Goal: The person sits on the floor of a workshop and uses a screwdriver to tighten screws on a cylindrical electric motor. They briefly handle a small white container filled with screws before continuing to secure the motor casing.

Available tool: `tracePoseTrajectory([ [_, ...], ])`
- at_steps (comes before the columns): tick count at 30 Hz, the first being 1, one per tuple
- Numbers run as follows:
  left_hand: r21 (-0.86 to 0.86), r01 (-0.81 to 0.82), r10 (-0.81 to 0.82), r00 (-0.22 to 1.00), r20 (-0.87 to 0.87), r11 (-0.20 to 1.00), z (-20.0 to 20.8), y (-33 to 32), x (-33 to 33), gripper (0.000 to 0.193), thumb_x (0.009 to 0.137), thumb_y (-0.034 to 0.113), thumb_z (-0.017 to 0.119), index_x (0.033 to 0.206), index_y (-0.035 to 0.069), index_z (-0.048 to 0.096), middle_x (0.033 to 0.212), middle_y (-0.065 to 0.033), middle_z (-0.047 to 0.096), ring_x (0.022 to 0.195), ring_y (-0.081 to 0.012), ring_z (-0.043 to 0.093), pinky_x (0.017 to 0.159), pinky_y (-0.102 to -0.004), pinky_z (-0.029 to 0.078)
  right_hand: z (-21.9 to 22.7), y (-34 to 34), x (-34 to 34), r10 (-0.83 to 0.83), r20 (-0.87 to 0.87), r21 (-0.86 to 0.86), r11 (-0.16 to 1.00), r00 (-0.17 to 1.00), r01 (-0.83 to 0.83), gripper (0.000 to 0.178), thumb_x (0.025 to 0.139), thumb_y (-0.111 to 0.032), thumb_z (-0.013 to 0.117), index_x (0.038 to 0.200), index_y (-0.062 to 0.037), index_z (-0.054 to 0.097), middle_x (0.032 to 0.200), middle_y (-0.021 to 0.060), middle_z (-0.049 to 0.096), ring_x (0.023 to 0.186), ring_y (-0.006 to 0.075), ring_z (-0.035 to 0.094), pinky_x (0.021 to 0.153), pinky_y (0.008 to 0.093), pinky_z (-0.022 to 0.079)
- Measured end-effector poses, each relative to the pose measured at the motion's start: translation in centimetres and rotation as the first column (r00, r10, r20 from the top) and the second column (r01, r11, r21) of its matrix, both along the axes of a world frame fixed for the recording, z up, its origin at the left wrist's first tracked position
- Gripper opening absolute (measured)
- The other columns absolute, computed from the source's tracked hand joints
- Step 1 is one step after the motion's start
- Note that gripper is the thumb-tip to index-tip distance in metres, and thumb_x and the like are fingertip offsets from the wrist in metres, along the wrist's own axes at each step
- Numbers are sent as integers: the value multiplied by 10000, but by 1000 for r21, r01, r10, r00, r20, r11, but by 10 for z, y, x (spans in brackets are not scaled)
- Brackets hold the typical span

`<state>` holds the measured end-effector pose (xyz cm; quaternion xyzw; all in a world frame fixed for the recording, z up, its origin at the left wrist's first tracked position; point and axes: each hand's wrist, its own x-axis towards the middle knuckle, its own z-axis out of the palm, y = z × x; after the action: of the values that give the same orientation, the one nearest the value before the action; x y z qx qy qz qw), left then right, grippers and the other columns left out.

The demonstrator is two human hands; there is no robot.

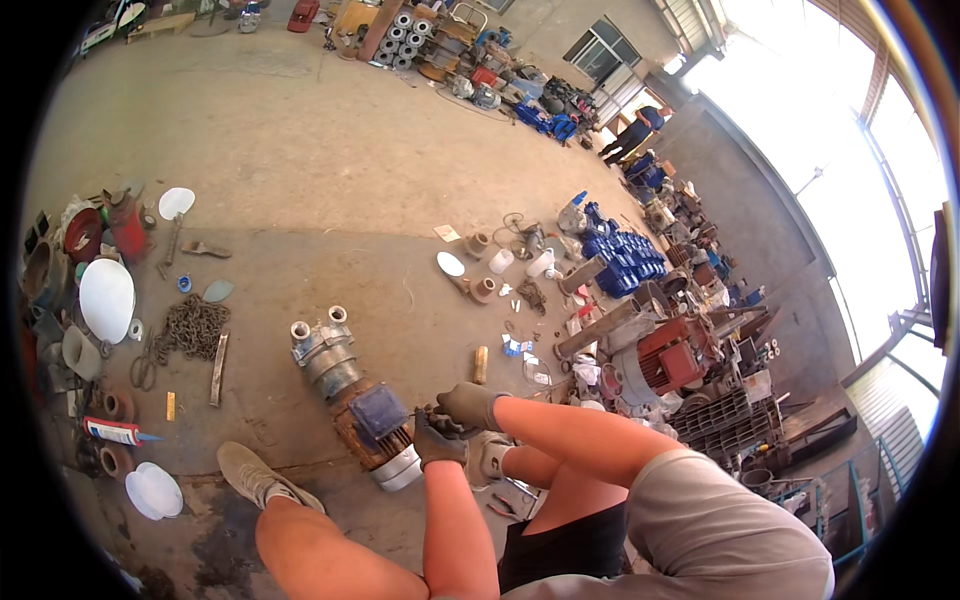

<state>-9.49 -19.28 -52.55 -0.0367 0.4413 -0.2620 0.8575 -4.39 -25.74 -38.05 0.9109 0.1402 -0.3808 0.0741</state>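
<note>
Head view: the gray-gloved left hand [440, 438] and the gray-gloved right hand [468, 408] are close together. Their fingers are curled in, but I cannot tell if they pinch anything. Just beside them, toward ten o'clock, one long, round, silver and rusty brown metal pump [350, 395] lies on the gray-brown floor [330, 260]. It has one dark blue square box [379, 411] and two round, open pipe ends [338, 314].

The pump looks heavy. It could roll because it is round, and bump one of the two tan shoes [262, 472]. If it tips, fingers left close by could get squeezed.

Farther out, I count one small yellow-brown tube [481, 365] at one o'clock and one pair of red-handled metal pliers [503, 510] at five. One rusty chain heap [195, 325] is at ten o'clock, one blue-and-white pointed tube [115, 432] at nine. One person [635, 135] stands far off at one.
</note>
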Motion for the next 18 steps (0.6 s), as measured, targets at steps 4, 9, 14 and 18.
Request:
tracePoseTrajectory([
  [4,61,-40,45,995,-94,997,37,12,17,244,1110,343,558,932,186,613,708,73,547,573,-68,481,558,-247,462,10,12,-19,-53,287,261,965,956,-25,307,1025,-329,593,1177,-79,686,1079,208,731,1019,426,721,912,505,558],
  [9,-67,-182,184,982,37,981,-9,10,16,243,1102,326,583,920,167,613,730,79,534,585,-53,466,619,-206,464,56,45,-9,-92,192,138,988,977,66,348,1035,-338,573,1247,-82,679,1130,230,709,1057,439,709,939,496,555],
  [14,238,28,-6,996,-91,971,41,-5,-6,314,1114,366,530,1041,91,662,676,71,453,577,-90,427,580,-239,436,17,2,-30,-349,171,66,937,921,343,352,1040,-353,563,1175,-47,674,999,225,733,981,426,726,874,513,563],
  [18,625,364,-396,913,-94,691,-47,-31,-28,385,1033,362,588,1121,16,730,802,-60,682,711,-209,666,627,-344,549,50,27,-28,-295,195,-22,952,935,305,367,1038,-353,546,1108,-19,679,936,226,748,932,424,734,828,511,569],
])
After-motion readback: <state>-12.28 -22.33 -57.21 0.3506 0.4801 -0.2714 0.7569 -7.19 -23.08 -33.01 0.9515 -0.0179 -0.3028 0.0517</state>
